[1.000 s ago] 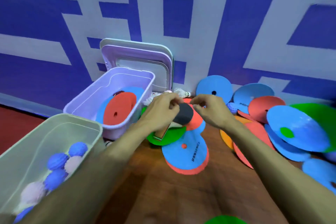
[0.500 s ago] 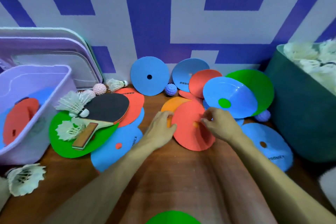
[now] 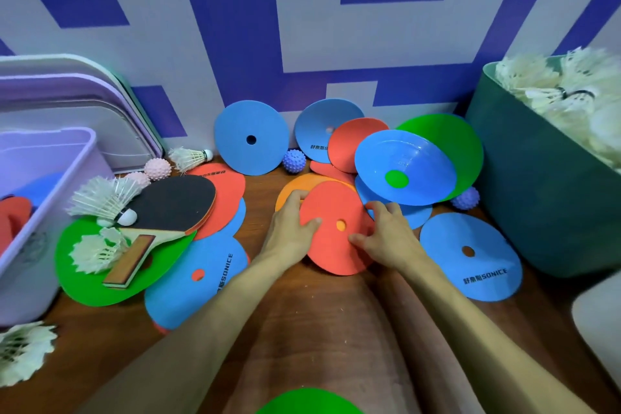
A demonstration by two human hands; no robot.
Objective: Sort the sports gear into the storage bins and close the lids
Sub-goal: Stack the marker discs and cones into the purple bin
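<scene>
Sports gear lies scattered over the brown wooden surface. The piece in hand is a flat red rubber disc with a centre hole (image 3: 336,245), lying on a flat orange disc (image 3: 285,191) mid-scene.

Far right of the red disc stands a tall dark green plastic bin (image 3: 537,195), open and heaped with white feather shuttlecocks (image 3: 554,87). Far left of it is a lilac plastic bin (image 3: 33,279), also open, with discs already inside. Pale plastic lids (image 3: 84,104) lean on the wall behind that bin.

Left of the red disc, a black-faced wooden table-tennis paddle (image 3: 168,202) lies across a flat green disc (image 3: 84,282). To its right lies a flat blue printed disc (image 3: 470,259). Behind it sits a blue spiky ball (image 3: 294,161), with a pink spiky ball (image 3: 158,169) further left.

A second ago both hands were at the paddle. Half a second ago they reached the red disc, and now they are set on it.

The left hand (image 3: 285,239) has a narrow grip on the left rim, thumb on top and fingers curled over the edge. The right hand (image 3: 386,235) has its thumb on the right side and its fingers curved past the rim. Whether that grip has closed I cannot tell.

So the paddle is left unsorted, and sorting discs appears to be the current step. The red disc is probably bound for the lilac bin. No lid is on yet.
</scene>
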